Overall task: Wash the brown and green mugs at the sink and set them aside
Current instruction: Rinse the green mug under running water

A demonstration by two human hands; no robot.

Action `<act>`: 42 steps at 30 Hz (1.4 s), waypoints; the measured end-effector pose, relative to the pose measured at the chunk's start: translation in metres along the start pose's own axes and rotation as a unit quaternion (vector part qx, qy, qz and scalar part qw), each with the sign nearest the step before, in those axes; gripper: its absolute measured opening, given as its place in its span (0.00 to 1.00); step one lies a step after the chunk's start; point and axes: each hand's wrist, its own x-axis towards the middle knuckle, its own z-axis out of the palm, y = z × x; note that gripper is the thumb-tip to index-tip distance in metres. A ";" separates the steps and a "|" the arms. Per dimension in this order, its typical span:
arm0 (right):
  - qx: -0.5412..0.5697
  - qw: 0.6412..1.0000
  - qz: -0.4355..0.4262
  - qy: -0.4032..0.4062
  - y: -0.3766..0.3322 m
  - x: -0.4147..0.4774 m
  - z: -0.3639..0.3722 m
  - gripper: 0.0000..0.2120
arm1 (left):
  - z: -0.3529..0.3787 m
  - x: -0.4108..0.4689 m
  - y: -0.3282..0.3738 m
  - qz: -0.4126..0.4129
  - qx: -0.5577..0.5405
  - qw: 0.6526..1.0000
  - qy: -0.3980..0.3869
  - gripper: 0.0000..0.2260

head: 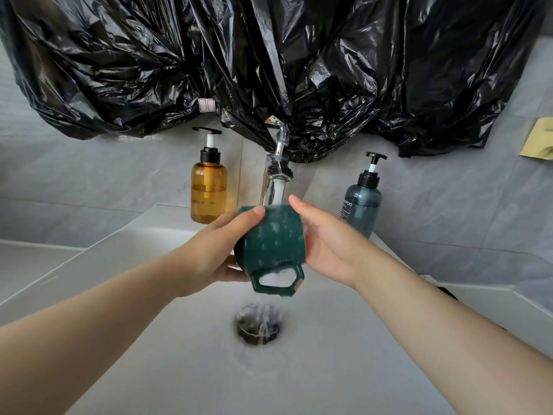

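Note:
The green mug [273,244] is held over the white sink [155,339], directly under the running tap [276,166], with its handle pointing toward me. Water streams onto it and falls to the drain [258,324]. My left hand [209,253] grips the mug's left side, thumb over its upper edge. My right hand [326,238] lies against the mug's right side with the fingers fairly straight; its fingertips are hidden behind the mug. No brown mug is in view.
An amber pump bottle [208,190] stands on the ledge left of the tap and a blue-grey shampoo bottle [362,202] to its right. Black plastic sheeting [269,64] hangs across the wall above. A yellow object [538,139] sits at the far right edge.

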 end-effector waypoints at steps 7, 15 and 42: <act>-0.035 0.994 -0.022 0.102 0.005 0.009 -0.014 0.15 | -0.002 -0.004 0.006 -0.003 -0.015 1.000 -0.004 0.28; 0.000 1.000 -0.016 -0.001 0.005 0.002 -0.011 0.15 | -0.008 -0.003 0.010 -0.028 -0.033 0.998 0.034 0.28; 0.016 0.987 0.086 0.132 0.007 -0.001 0.000 0.17 | 0.003 -0.004 0.004 -0.003 -0.036 0.998 0.049 0.12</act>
